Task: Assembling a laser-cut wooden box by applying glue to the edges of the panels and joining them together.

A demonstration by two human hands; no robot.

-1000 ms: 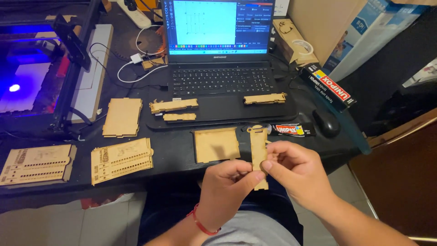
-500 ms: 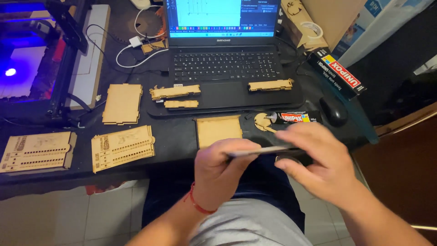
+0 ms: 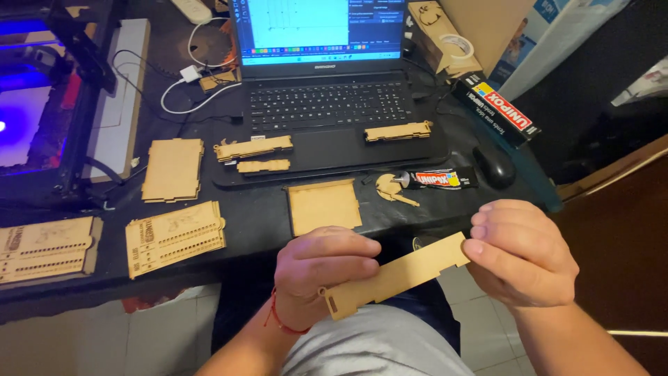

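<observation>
Both hands are holding a long, notched wooden strip (image 3: pixel 395 276) flat above the person's lap, just in front of the black desk (image 3: pixel 264 216). The left hand (image 3: pixel 321 273) is curling closed around its lower end, while the right hand (image 3: pixel 520 255) is pinching the upper end with bent fingers. A square wooden panel (image 3: pixel 323 206) and a glue tube (image 3: pixel 437 179) are lying on the desk beyond, before the laptop (image 3: pixel 327 83).

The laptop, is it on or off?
On. The laptop has its lid open, and its screen glows bright with a pale grid and coloured bars.
</observation>
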